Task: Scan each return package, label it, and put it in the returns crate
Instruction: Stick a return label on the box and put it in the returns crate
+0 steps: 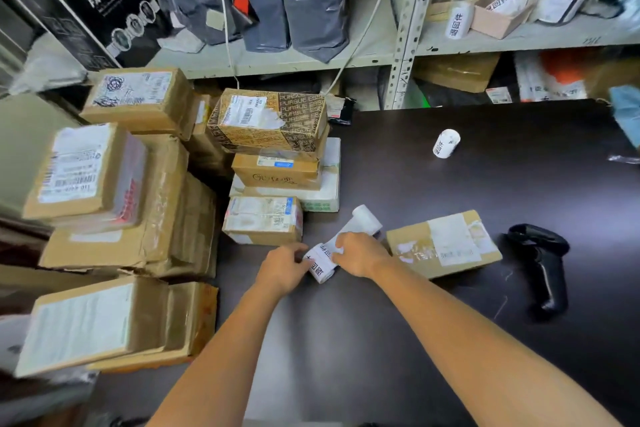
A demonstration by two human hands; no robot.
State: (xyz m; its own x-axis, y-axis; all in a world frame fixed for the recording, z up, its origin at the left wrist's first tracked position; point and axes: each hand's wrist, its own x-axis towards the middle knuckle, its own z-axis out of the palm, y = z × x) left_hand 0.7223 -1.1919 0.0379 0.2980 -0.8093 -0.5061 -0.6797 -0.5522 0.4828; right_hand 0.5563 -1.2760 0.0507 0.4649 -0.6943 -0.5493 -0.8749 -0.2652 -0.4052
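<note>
dark brown table (450, 340); black scanner (543, 264); white label roll (323, 262), black print.

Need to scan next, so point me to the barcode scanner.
In the head view, the black scanner lies on the dark table at the right, just right of the cardboard package beside the right hand.

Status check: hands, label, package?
Left hand and right hand both on label roll, peeling. Package beside it, unlabelled. Scanner idle. Nothing blocking.
</note>
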